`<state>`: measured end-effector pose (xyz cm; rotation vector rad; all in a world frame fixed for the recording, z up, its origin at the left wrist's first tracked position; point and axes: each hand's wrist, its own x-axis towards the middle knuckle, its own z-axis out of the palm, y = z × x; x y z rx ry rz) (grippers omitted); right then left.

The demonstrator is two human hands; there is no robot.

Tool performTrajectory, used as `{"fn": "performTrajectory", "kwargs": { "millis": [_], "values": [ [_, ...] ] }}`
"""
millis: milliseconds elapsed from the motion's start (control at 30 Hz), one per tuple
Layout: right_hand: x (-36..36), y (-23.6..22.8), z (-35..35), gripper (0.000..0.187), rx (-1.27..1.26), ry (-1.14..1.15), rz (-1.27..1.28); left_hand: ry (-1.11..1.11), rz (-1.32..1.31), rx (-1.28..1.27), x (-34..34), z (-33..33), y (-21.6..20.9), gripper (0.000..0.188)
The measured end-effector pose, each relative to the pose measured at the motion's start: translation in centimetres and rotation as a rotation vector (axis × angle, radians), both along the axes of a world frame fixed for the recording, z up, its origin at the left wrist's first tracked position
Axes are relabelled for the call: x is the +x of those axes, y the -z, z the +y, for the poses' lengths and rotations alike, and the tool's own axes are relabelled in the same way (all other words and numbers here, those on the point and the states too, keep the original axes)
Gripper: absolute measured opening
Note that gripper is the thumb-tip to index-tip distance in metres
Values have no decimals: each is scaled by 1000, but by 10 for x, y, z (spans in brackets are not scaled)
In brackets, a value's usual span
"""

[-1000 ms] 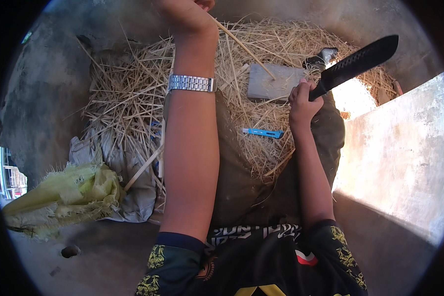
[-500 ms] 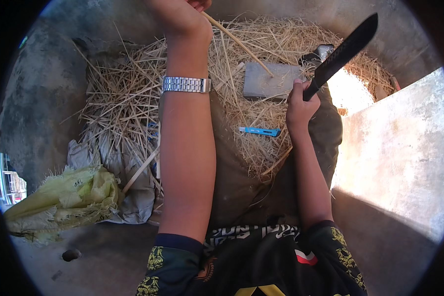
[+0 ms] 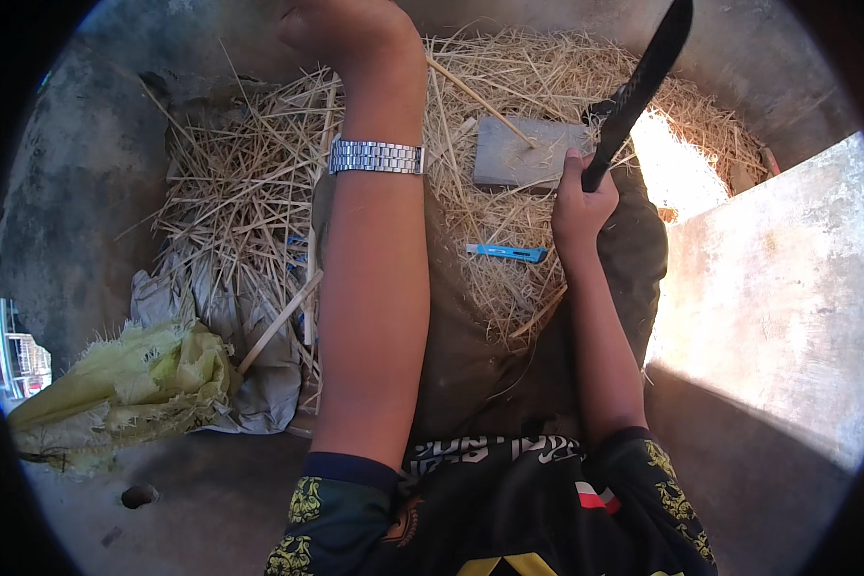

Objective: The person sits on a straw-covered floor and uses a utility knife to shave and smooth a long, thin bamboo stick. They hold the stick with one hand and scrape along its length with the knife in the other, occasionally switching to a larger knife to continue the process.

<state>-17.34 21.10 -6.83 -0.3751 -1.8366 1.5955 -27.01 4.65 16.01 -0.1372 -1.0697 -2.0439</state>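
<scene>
My right hand (image 3: 586, 202) is closed around the handle of a black-bladed machete (image 3: 643, 86), its blade slanting up and right past the picture's edge. My left hand (image 3: 341, 29) is at the top edge, bent at the wrist, with its fingers hidden or cut off. A thin tan stick (image 3: 480, 96) comes out from behind that wrist and slants down to the grey rectangular block (image 3: 509, 165). Whether the left fingers grip the stick is hidden. A blue utility knife (image 3: 507, 253) lies on the straw between my legs.
Cut straw and thin strips (image 3: 240, 182) cover the floor ahead. A frayed yellow-green sack (image 3: 154, 374) lies at the left over grey sheeting (image 3: 269, 394). Concrete walls (image 3: 778, 288) stand close around me, the right one sunlit. A dark hole (image 3: 139, 496) shows at the lower left.
My left forearm has shifted slightly right, and the stick's visible part is shorter and less steep. The machete has moved a little left and up, its tip leaving the picture.
</scene>
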Motion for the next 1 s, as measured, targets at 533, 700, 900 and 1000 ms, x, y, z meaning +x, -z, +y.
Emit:
{"fn": "performTrajectory", "kwargs": {
  "millis": [533, 700, 900, 1000],
  "values": [
    [9, -43, 5, 40, 105, -20, -321, -172, -27, 25, 27, 10, -21, 68],
    [6, 23, -3, 24, -63, -116, 55, -68, 40, -20, 8, -4, -5, 67],
    [23, 153, 13, 28, 81, 88, -1066, -14, -11, 16, 3, -2, -1, 67],
    [11, 142, 17, 20, -175, -70, -1019, -10, -4, 19, 7, -4, -6, 67]
  ]
}}
